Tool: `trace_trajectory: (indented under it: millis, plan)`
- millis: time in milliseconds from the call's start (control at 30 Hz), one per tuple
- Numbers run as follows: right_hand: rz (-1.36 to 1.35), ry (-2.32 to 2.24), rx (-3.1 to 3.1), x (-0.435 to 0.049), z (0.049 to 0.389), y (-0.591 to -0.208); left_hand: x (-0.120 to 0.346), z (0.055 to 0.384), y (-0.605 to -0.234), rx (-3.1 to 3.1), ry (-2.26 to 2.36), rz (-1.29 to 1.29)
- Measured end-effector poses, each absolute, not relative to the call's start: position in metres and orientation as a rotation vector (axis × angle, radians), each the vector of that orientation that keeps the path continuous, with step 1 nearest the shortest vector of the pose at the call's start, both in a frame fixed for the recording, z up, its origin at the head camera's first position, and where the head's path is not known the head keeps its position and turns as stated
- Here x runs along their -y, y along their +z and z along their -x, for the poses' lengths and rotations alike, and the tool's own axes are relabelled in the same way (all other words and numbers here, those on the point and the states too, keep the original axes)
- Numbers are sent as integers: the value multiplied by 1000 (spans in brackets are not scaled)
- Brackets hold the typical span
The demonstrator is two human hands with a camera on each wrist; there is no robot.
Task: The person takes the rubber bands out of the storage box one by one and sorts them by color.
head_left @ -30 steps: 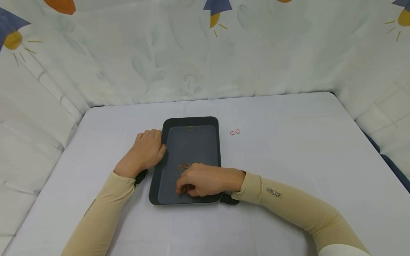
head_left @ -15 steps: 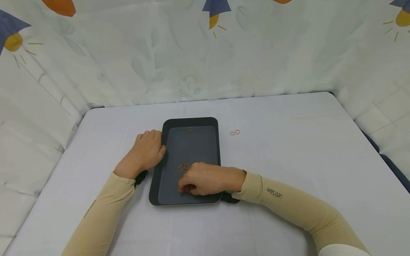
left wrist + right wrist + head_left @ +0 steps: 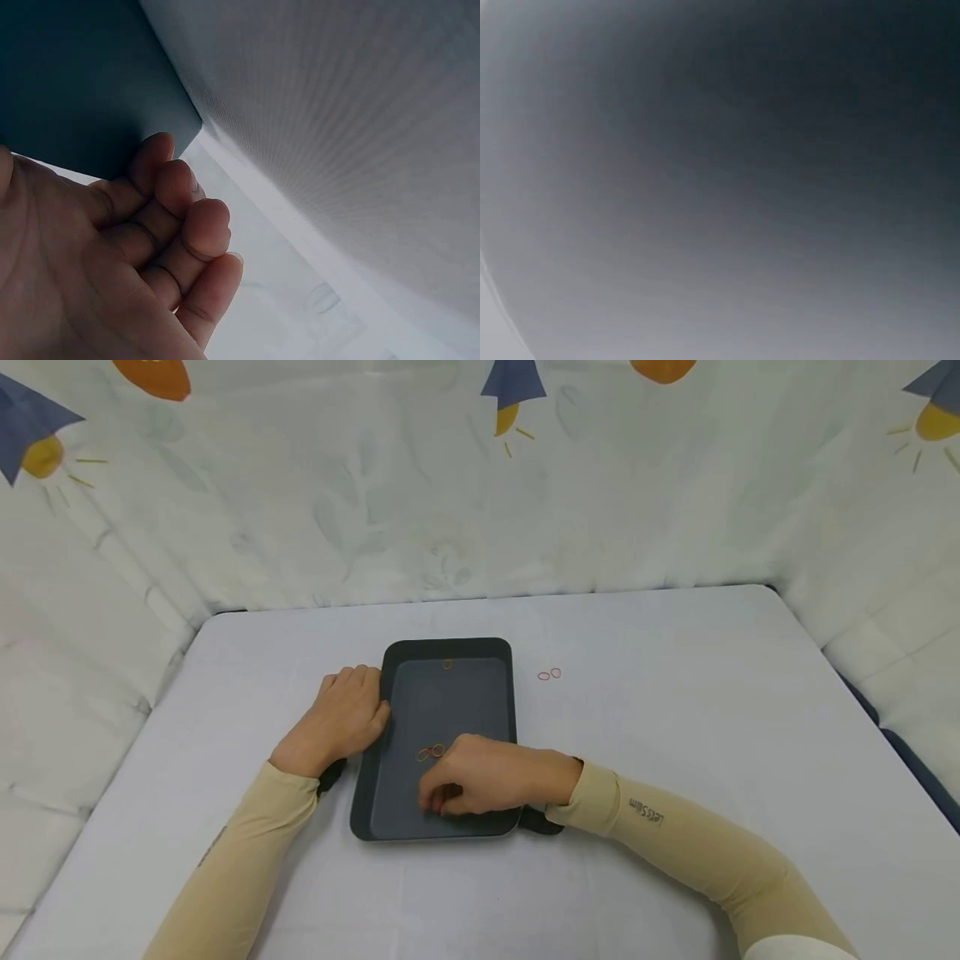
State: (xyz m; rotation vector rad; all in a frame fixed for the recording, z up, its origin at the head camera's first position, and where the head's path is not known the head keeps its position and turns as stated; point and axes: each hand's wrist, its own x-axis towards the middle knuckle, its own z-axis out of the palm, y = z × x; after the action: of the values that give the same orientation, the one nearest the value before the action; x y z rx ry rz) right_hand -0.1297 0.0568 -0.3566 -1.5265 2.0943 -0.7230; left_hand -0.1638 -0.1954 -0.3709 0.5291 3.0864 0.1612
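Note:
A dark grey rectangular tray (image 3: 457,706) lies on the white-covered table, longer from front to back. My left hand (image 3: 341,714) grips its left rim; in the left wrist view the fingers (image 3: 206,225) curl at the tray's outer side (image 3: 82,82). Over the front part of the tray is my right hand (image 3: 480,775), fingers bent down close to its floor. I cannot tell whether the right fingertips hold something. Just beyond that hand, several small orange and red rubber bands (image 3: 438,745) lie together in the tray. One yellowish rubber band (image 3: 447,660) sits near the far end.
Two red rubber bands (image 3: 548,677) lie on the tablecloth (image 3: 675,735) to the right of the tray. A pale printed curtain (image 3: 420,510) hangs behind the table's far edge. The right wrist view is a dark blur.
My right hand has shifted slightly to the right and away from the tray's front edge, its fingertips still low. The left hand stays at the rim, and the tray keeps its place.

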Motion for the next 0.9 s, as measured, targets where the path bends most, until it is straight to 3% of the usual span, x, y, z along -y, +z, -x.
trace_trajectory:
  millis: [467,900]
  plan:
    - [1362,-1295,-2000,-95,150,-354,185,177,-377,-3083,142,-544]
    - [987,-1616,-1962,-130,167,-350,185,183,-382,-3096,136,-530]
